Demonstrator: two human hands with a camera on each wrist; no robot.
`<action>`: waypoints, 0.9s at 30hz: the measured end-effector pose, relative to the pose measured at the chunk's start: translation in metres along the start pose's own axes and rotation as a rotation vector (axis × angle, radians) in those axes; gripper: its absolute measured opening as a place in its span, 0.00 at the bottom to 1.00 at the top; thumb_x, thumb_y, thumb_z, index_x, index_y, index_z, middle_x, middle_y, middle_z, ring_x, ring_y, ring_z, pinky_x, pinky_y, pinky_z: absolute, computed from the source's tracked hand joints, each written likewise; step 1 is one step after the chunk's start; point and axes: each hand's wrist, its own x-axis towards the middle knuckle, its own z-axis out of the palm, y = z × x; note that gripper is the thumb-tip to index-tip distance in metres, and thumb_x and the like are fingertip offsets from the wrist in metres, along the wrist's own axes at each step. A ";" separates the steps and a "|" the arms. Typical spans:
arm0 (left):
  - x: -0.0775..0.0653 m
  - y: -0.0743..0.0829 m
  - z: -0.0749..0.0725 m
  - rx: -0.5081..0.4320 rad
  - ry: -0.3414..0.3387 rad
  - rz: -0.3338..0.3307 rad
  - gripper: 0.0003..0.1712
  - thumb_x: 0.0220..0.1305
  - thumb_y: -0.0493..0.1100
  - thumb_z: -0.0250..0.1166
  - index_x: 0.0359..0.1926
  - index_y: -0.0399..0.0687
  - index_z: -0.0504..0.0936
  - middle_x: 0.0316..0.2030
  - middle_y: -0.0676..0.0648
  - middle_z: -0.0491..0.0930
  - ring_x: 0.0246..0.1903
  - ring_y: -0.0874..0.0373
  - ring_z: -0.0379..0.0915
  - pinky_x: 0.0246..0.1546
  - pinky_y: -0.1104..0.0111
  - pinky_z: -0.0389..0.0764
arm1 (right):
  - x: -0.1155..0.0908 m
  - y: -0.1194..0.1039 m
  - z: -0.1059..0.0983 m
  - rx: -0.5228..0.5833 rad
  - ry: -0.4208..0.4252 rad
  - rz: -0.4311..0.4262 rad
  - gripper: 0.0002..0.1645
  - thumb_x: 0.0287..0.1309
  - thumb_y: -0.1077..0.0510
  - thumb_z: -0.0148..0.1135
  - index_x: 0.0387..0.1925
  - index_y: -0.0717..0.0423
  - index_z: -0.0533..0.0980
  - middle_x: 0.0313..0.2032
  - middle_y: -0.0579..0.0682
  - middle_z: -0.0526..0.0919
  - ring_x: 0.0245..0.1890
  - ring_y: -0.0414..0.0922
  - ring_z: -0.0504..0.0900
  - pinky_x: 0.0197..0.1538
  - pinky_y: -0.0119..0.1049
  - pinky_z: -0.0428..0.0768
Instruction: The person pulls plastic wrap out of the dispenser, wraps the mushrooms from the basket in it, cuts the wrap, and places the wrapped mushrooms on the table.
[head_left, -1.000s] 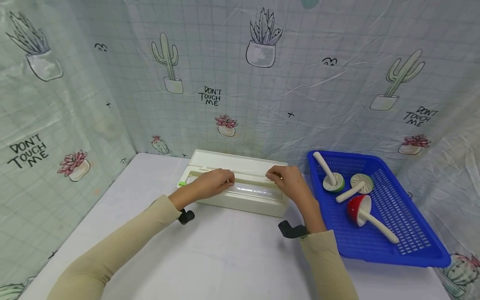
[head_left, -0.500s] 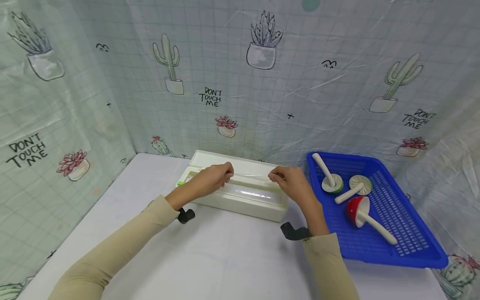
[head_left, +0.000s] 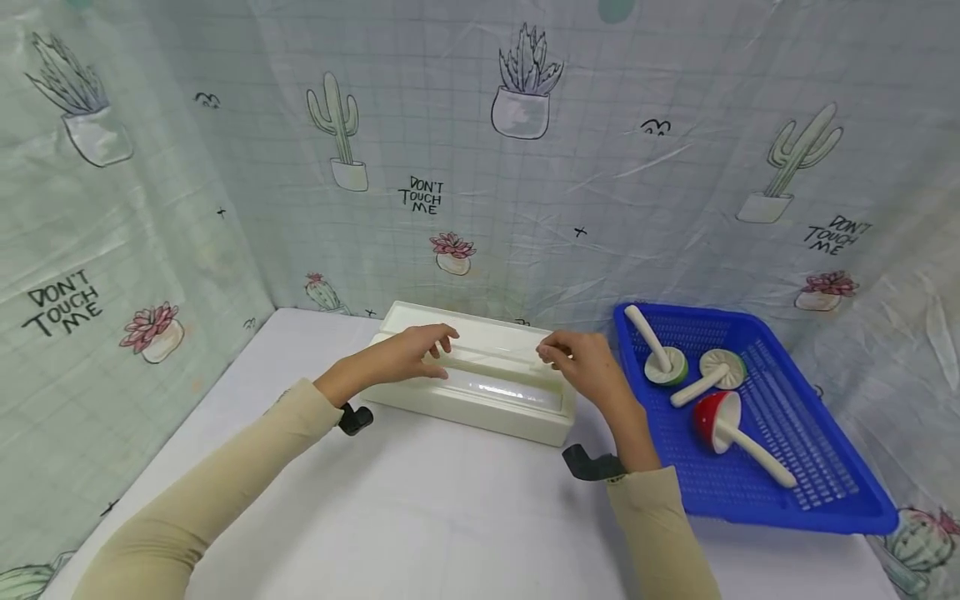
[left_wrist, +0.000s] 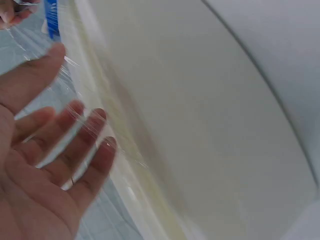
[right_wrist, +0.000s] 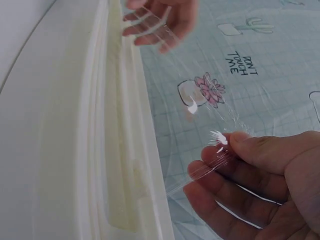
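A long white cling film dispenser (head_left: 480,412) stands on the table with its lid (head_left: 480,327) tipped back. Thin clear cling film (right_wrist: 218,139) comes up from it, bunched and shiny at my right hand. My right hand (head_left: 588,364) pinches that film between thumb and fingertips, above the dispenser's right end. Over its left part is my left hand (head_left: 408,357), fingers spread and thumb apart, gripping nothing. In the left wrist view, film passes across the fingertips (left_wrist: 97,114) of the left hand; whether it clings to them I cannot tell.
A blue plastic basket (head_left: 840,417) stands at the right. In it lie a red-capped mushroom figure (head_left: 716,419) and two green-capped mushroom figures (head_left: 666,365). Behind the white table (head_left: 450,517) hangs a cactus-print curtain (head_left: 585,183).
My left hand has unpinched from the film, its fingers spreading, and shifted slightly left. Both hands had lifted the film from the dispenser. My right hand keeps its pinch.
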 end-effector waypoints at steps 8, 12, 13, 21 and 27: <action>-0.014 -0.022 -0.002 0.123 0.017 0.000 0.02 0.67 0.36 0.68 0.40 0.43 0.87 0.38 0.51 0.84 0.40 0.58 0.79 0.45 0.64 0.82 | 0.002 -0.004 -0.003 0.002 -0.013 0.010 0.09 0.70 0.61 0.62 0.42 0.60 0.86 0.35 0.53 0.89 0.33 0.48 0.89 0.37 0.43 0.86; -0.022 -0.024 -0.007 0.116 0.042 -0.005 0.03 0.69 0.37 0.66 0.38 0.44 0.86 0.34 0.53 0.85 0.35 0.61 0.78 0.40 0.65 0.81 | 0.004 -0.006 -0.004 0.001 -0.017 0.010 0.09 0.70 0.61 0.62 0.42 0.60 0.86 0.35 0.52 0.89 0.33 0.48 0.89 0.37 0.43 0.86; -0.023 -0.024 -0.007 0.104 0.044 -0.010 0.04 0.70 0.37 0.65 0.38 0.44 0.86 0.34 0.53 0.85 0.35 0.61 0.78 0.39 0.65 0.81 | 0.004 -0.006 -0.004 0.000 -0.015 0.011 0.09 0.70 0.61 0.62 0.42 0.60 0.86 0.35 0.52 0.89 0.33 0.48 0.89 0.37 0.43 0.86; -0.024 -0.017 -0.010 0.008 0.052 -0.049 0.07 0.75 0.37 0.59 0.44 0.37 0.80 0.38 0.44 0.84 0.35 0.57 0.83 0.39 0.64 0.82 | 0.003 -0.005 -0.007 0.008 0.000 0.021 0.09 0.70 0.61 0.62 0.42 0.61 0.86 0.35 0.53 0.89 0.34 0.49 0.89 0.38 0.42 0.87; -0.020 -0.014 -0.019 -0.073 0.063 -0.043 0.08 0.77 0.38 0.56 0.47 0.37 0.78 0.40 0.40 0.82 0.35 0.53 0.83 0.38 0.63 0.83 | 0.003 -0.005 -0.012 0.032 0.019 0.055 0.10 0.71 0.61 0.60 0.42 0.63 0.85 0.35 0.55 0.89 0.36 0.50 0.90 0.39 0.39 0.88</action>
